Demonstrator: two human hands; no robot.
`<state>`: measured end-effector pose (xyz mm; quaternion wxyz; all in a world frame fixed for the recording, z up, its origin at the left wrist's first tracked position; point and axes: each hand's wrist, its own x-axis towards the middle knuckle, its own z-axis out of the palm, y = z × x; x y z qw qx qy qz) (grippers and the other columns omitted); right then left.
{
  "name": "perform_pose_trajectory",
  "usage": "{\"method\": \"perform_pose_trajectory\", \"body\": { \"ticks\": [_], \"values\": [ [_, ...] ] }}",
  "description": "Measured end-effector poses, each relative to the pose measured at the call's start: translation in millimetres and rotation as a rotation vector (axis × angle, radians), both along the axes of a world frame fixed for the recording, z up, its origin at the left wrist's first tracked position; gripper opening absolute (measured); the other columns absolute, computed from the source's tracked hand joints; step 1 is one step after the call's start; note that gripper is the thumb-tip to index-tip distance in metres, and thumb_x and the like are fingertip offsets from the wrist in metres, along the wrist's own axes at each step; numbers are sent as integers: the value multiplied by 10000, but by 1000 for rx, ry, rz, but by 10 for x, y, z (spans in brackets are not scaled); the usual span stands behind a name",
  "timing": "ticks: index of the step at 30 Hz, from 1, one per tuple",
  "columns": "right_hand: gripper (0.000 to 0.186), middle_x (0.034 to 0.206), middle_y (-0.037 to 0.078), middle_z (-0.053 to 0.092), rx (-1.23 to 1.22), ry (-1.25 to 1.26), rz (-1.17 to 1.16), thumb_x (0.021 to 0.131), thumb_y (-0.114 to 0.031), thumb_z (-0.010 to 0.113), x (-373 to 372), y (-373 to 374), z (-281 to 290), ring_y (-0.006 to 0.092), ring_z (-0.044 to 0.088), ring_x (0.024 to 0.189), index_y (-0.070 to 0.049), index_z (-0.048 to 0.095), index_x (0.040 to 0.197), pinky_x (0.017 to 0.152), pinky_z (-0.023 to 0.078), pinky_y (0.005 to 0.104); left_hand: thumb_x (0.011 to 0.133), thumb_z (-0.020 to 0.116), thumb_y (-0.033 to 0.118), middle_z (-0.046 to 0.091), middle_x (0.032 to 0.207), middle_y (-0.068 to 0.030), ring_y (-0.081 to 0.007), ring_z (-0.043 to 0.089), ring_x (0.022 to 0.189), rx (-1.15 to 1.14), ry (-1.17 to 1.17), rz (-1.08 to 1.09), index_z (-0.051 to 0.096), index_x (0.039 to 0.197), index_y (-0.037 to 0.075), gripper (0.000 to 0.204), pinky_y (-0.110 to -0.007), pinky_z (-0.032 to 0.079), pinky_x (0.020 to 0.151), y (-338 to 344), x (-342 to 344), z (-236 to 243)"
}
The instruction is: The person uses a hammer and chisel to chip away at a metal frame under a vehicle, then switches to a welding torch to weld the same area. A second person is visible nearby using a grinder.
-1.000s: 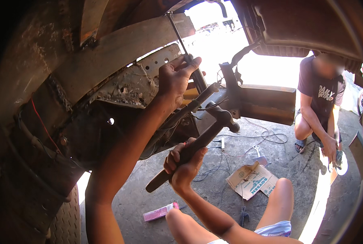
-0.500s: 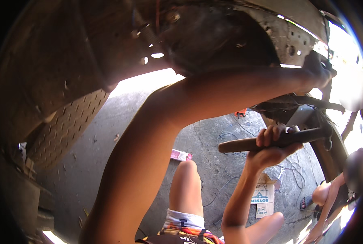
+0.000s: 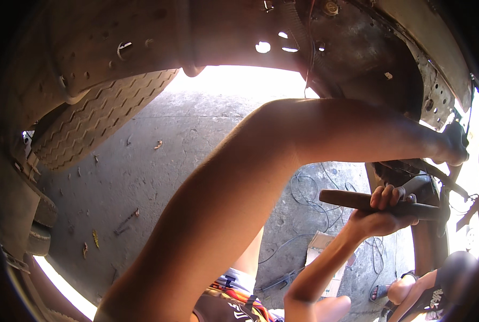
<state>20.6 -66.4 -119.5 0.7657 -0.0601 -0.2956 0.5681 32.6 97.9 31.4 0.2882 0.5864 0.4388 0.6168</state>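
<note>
My left arm stretches from the lower left across to the upper right. At its end my left hand (image 3: 454, 145) is closed beside the metal parts under a vehicle; what it grips is in shadow and cannot be made out. Below that forearm my right hand (image 3: 385, 209) wraps round a hammer (image 3: 341, 199). The hammer lies nearly level, its thick brown handle end pointing left. Its dark head (image 3: 442, 211) is at the right, close to a dark metal part, and I cannot tell whether they touch.
A rusty vehicle frame (image 3: 143, 32) arches overhead, with a treaded tyre (image 3: 100, 118) at the left. Cables (image 3: 304, 193) and cardboard (image 3: 321, 241) lie on the concrete floor (image 3: 196, 123). Another person's leg (image 3: 406, 290) shows at the lower right.
The view has swung left, so the frame, tyre and both hands appear farther right. My right hand still holds the hammer, and my left arm stays stretched out.
</note>
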Motion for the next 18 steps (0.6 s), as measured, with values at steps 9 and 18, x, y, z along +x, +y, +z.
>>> {"method": "perform_pose_trajectory", "body": {
  "ticks": [9, 18],
  "values": [
    [502, 648, 1, 404, -21, 12, 12, 1036, -559, 185, 39, 61, -28, 63, 353, 457, -130, 411, 908, 332, 292, 163, 737, 771, 41, 618, 1022, -145, -237, 616, 947, 42, 49, -45, 565, 1069, -10, 394, -338, 530, 781, 12, -39, -56],
    [488, 685, 13, 350, 81, -91, 66, 1038, -544, 121, 145, 97, -100, 89, 318, 495, -127, 362, 963, 379, 305, 178, 738, 765, 39, 618, 1027, -150, -239, 622, 938, 74, 27, -70, 566, 1077, -11, 396, -336, 534, 776, -14, -3, 10]
  ]
}}
